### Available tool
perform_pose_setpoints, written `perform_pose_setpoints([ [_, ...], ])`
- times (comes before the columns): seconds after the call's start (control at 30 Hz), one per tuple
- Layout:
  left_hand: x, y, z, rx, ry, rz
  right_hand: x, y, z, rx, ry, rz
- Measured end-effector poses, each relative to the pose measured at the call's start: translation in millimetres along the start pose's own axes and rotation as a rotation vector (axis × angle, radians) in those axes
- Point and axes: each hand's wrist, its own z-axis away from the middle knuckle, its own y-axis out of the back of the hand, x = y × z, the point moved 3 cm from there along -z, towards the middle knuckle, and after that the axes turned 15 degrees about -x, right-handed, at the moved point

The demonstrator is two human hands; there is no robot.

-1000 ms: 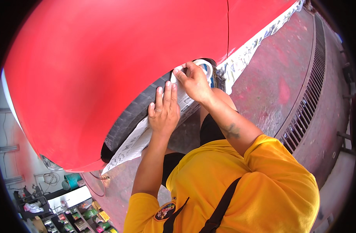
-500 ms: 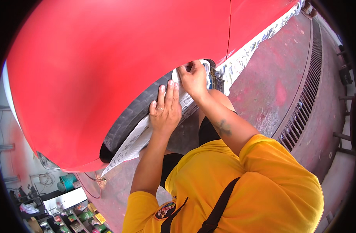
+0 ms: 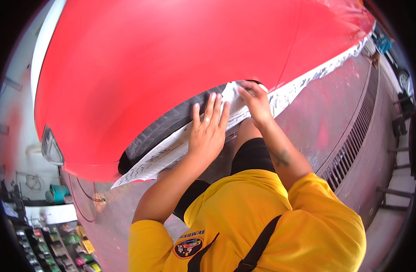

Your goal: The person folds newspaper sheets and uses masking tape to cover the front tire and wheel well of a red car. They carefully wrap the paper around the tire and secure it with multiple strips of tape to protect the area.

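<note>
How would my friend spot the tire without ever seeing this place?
Find the big red car, then its curved wheel arch by the person's left hand. The tire is the band curving inside it, dark grey where the car is red and the printed paper below is pale.

Bright light is washing over the red car body (image 3: 162,54), pale reflections streaking its far right end. Blur is softening the right hand (image 3: 259,104) below it and the shelves (image 3: 58,248) beyond its lower left; fisheye distortion is curving the floor grate (image 3: 355,136) to its right.
</note>
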Motion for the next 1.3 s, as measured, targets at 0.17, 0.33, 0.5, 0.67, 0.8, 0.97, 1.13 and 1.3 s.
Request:
perform_pose_setpoints([
  [0.17,-14.6,5.9,108.1,0.17,-0.001,0.416,21.1,1.9,114.3,-0.083,0.087,0.018],
  [0.33,-30.5,-40.1,156.8,0.192,0.486,1.278,16.0,-58.7,163.5,-0.72,-0.232,0.019],
  [0.5,-31.7,-19.7,161.3,0.199,0.336,1.21,-0.7,-107.1,165.9,-0.887,-0.038,-0.151],
  [0.67,-28.6,-25.2,179.6,0.109,0.384,1.114,-1.7,-124.0,164.9,-0.998,0.163,0.216],
  [0.8,-25.0,-38.4,192.8,0.103,0.418,1.12,-1.7,-132.3,166.4,-1.068,0.224,0.446],
  [0.97,-14.6,-69.9,211.3,0.103,0.466,1.29,10.8,-144.5,171.2,-1.145,0.155,0.609],
  [1.13,-0.8,-87.2,218.3,0.211,0.553,1.396,17.2,-152.3,168.5,-1.229,0.089,0.722],
  [1.3,2.5,-93.5,233.0,0.129,0.632,1.467,13.4,-157.5,171.7,-1.27,0.08,0.673],
])
